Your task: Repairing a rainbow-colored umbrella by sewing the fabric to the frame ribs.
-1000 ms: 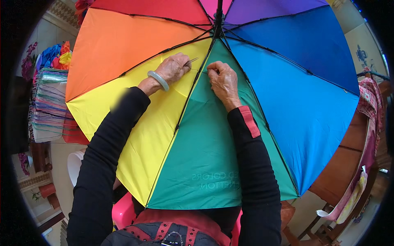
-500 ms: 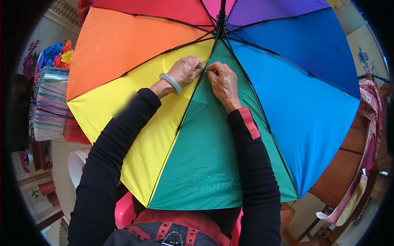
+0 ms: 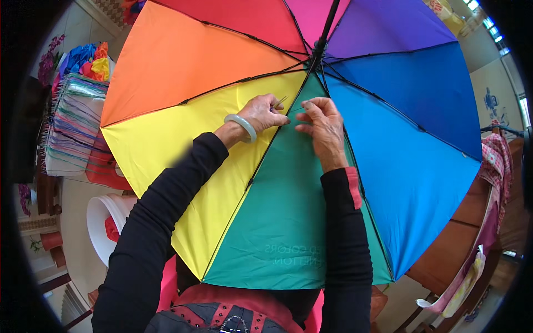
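Observation:
An open rainbow-coloured umbrella [image 3: 233, 211] lies inner side up before me, its black ribs and shaft [image 3: 327, 28] showing. My left hand [image 3: 261, 114], with a pale bangle [image 3: 242, 126] at the wrist, is over the yellow panel near the rib between yellow and green. Its closed fingers hold a thin, pointed metal tool [image 3: 280, 102] whose kind I cannot make out. Over the green panel, my right hand [image 3: 323, 125] pinches thumb and forefinger together just right of that rib. Whatever lies in this pinch is too fine to tell; its other fingers are loosely curled.
At the left are a stack of fringed cloth [image 3: 75, 127], bunched bright fabric [image 3: 89, 61] and a white bucket [image 3: 100, 222] with something red inside. A brown wooden chair [image 3: 449, 250] draped with pink checked cloth [image 3: 496, 172] stands at the right.
Both hands have shifted slightly right and down in the view, along with the umbrella. The right hand's fingers have spread a little, and the metal tool in the left hand shows more.

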A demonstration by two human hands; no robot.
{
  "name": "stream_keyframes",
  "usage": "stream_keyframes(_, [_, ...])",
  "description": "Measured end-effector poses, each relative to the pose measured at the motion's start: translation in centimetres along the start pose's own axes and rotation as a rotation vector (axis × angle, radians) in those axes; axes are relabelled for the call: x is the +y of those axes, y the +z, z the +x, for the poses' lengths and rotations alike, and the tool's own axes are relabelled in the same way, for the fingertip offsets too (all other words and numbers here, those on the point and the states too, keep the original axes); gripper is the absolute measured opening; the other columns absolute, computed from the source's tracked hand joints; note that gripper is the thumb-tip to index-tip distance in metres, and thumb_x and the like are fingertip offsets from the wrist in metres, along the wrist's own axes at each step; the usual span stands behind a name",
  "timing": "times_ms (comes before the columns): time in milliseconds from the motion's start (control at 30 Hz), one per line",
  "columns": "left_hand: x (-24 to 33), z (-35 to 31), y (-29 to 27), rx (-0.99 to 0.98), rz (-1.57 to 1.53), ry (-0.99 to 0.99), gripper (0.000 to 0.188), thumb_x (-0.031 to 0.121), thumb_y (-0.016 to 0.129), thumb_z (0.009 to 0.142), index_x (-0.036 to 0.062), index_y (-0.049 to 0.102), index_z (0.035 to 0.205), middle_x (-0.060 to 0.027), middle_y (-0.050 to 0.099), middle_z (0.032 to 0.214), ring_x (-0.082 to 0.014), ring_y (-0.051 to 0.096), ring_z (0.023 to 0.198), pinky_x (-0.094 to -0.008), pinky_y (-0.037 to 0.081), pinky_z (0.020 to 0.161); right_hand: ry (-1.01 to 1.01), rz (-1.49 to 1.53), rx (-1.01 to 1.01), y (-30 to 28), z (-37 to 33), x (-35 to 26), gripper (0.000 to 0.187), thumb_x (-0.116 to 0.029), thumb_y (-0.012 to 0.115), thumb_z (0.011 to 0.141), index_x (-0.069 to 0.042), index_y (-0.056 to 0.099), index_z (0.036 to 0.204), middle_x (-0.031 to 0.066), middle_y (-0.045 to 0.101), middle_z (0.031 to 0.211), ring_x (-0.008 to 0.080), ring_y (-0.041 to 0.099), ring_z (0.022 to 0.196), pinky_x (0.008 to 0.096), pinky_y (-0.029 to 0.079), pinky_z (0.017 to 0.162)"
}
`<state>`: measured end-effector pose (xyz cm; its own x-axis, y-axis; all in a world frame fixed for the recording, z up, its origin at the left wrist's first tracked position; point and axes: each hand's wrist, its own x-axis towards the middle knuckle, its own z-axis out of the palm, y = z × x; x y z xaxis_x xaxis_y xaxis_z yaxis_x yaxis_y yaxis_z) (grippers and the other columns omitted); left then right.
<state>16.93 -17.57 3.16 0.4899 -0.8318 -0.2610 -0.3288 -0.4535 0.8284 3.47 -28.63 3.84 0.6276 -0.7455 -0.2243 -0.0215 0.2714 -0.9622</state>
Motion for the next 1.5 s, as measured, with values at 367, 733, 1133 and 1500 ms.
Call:
stream_keyframes(367, [0.1, 0.7, 0.3, 0.093, 0.084, 0.041, 0.023, 0.021, 0.061, 0.075, -0.0015, 0.061, 0.083, -0.0088, 0.061, 0.074, -0.0165, 0.058, 0.072, -0.0291, 0.046, 0.066, -0.357, -1.205, 0.237, 1.1, 0.2, 2.1, 0.009, -0.012, 0.056, 0.076, -0.005, 0.055, 0.082, 0.0160, 0.060, 0.084, 0.0327, 0.061, 0.072, 0.0429, 0.049, 0.061])
stream_keyframes(733, [-0.9, 1.5, 0.7, 0.234, 0.293, 0.255, 0.013, 0.014, 0.056, 0.075, 0.0027, 0.060, 0.078, -0.0169, 0.061, 0.079, -0.0333, 0.059, 0.077, -0.0405, 0.047, 0.069, -0.242, -1.191, 0.004, 1.4, 0.0, 1.6, 0.009, -0.012, 0.055, 0.071, -0.006, 0.057, 0.077, 0.0161, 0.061, 0.077, 0.0363, 0.057, 0.075, 0.0455, 0.045, 0.065])
stream_keyframes(1133, [-0.4, 2.7, 0.7, 0.028, 0.477, 0.331, 0.015, 0.017, 0.053, 0.079, 0.0056, 0.057, 0.088, -0.0168, 0.056, 0.091, -0.0346, 0.055, 0.085, -0.0417, 0.046, 0.071, -0.489, -1.042, -0.190, 0.4, 2.4, 2.5, 0.008, -0.009, 0.054, 0.072, -0.003, 0.056, 0.076, 0.0187, 0.060, 0.074, 0.0406, 0.056, 0.074, 0.0489, 0.044, 0.067])
stream_keyframes(1500, [-1.8, 3.1, 0.8, 0.017, 0.538, 0.399, 0.013, 0.013, 0.047, 0.081, 0.0039, 0.054, 0.085, -0.0186, 0.055, 0.091, -0.0368, 0.055, 0.084, -0.0429, 0.046, 0.070, 0.443, -0.525, -0.060, 1.6, 1.0, -0.1, 0.012, -0.009, 0.061, 0.074, 0.000, 0.055, 0.070, 0.0066, 0.057, 0.060, 0.0177, 0.056, 0.048, 0.0312, 0.051, 0.045])
